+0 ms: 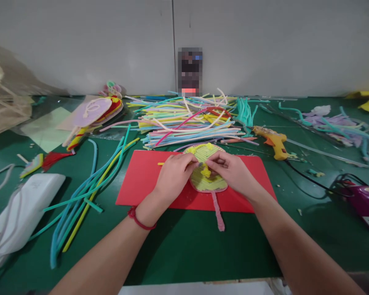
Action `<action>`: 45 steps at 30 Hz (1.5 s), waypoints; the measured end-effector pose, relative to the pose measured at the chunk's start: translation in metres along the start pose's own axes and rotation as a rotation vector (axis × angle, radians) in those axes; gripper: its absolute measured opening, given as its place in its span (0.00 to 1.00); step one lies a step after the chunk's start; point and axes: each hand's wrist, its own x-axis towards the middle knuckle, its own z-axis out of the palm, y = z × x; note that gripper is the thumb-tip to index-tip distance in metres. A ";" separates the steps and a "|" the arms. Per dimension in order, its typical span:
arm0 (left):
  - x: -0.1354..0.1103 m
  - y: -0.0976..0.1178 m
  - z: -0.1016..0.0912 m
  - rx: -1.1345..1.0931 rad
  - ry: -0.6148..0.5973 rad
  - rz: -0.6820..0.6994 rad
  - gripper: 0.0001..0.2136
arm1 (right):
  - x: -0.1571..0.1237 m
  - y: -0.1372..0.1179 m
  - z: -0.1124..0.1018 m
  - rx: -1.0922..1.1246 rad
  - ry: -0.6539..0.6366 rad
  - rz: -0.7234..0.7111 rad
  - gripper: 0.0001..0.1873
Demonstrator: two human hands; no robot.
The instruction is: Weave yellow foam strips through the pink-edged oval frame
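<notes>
One pipe-cleaner hand fan (199, 183), yellow-green, lies at 12 o'clock on a red sheet (141, 176), pink handle (217, 209) pointing approx. 6 o'clock. Prob. v. light, soft & bendy, raised bits easily crushed; best held by handle or rim. L hand (176, 171): fingertips pinched on a yellow stem (160, 164), its end out at 9 o'clock. R hand (232, 167): thumb & fingers nearly together by yellow knot (206, 172); can't tell if closed on it.
</notes>
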 end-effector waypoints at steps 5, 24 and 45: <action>-0.007 0.011 0.000 0.110 0.441 0.262 0.04 | 0.003 0.005 0.003 0.053 0.216 -0.034 0.10; 0.000 0.019 0.002 -1.155 0.134 -0.339 0.13 | -0.005 0.004 0.006 -0.632 0.418 -0.657 0.07; -0.003 0.019 0.000 -1.792 -0.345 -0.800 0.11 | -0.006 0.003 0.004 -0.613 0.426 -0.594 0.12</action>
